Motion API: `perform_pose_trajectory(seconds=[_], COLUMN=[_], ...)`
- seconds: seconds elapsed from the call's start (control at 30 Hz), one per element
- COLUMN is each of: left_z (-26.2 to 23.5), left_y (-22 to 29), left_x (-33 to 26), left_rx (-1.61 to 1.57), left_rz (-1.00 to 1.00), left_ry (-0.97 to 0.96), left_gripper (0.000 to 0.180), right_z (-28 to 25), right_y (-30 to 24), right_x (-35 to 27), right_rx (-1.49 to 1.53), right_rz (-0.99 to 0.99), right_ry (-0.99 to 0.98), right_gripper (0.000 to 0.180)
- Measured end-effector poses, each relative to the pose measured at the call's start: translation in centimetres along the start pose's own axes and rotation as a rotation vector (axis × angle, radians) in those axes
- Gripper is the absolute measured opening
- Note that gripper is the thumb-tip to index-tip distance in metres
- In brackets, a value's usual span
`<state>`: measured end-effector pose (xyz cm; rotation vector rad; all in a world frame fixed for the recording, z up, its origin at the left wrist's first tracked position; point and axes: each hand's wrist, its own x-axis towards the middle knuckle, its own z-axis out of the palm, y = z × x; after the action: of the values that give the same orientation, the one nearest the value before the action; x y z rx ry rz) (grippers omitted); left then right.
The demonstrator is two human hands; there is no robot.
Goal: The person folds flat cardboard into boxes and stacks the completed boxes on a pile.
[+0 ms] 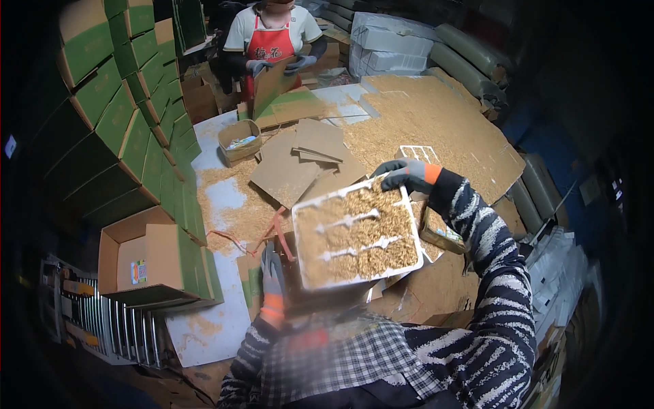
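Note:
My right hand (407, 175), in a grey glove with an orange cuff, is closed over the far right corner of a white divided tray (300, 217). Brown husk-like grains (371, 255) fill much of the tray, which is tilted above a cardboard box (300, 298). On the box's left side, my left hand (271, 273) lies with its gloved fingers stretched upward. A reddish strap (281, 235) hangs near those fingers. The tray hides much of the box and its inside.
Flat cardboard sheets (278, 167) and a small carton (240, 142) lie on the husk-strewn table (436, 112). Across it, a co-worker (271, 44) holds a cardboard piece (274, 86). Green cartons (126, 129) are stacked left, behind an open carton (122, 251). Another white tray (417, 151) sits beyond my right hand.

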<state>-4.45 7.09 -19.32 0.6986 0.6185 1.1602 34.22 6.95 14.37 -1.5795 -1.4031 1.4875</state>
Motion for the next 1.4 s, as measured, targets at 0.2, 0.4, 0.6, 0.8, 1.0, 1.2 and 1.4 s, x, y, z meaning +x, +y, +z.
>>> perform_pose_trajectory(seconds=[0.2,0.4,0.6,0.8,1.0,1.2,1.4], left_z=[9.7,4.5,4.6,10.3,14.1,12.2,10.9], left_y=[4.9,6.8,6.3,10.2,9.5,2.1,-1.1], left_x=[-3.2,-5.3,-5.4,-2.4,13.0,25.7,26.6], left_rx=[0.332,0.619,0.636,0.881,1.617,2.050,2.146], left_rz=[-0.003,0.089,0.128,-0.054,0.355,-0.049,0.094], left_ry=[0.019,0.079,0.146,0.081,-0.236,-0.215,-0.231], left_gripper=[0.067,0.079,0.099,0.098,0.091,0.114,0.099], right_z=[4.8,12.4,10.8,12.0,15.6,6.9,-13.1], right_y=[8.2,10.6,16.7,17.2,18.9,17.9,31.4], right_x=[5.5,7.3,9.2,8.0,9.8,0.8,-12.2], right_rx=[-0.367,-0.413,-0.662,-1.181,-1.445,-0.338,-0.632], right_rz=[-0.033,-0.385,-0.386,-0.398,-0.387,-0.854,0.418], right_ry=[-0.123,0.156,0.112,0.040,0.101,0.059,1.021], right_gripper=[0.038,0.037,0.030,0.015,0.013,0.032,0.041])
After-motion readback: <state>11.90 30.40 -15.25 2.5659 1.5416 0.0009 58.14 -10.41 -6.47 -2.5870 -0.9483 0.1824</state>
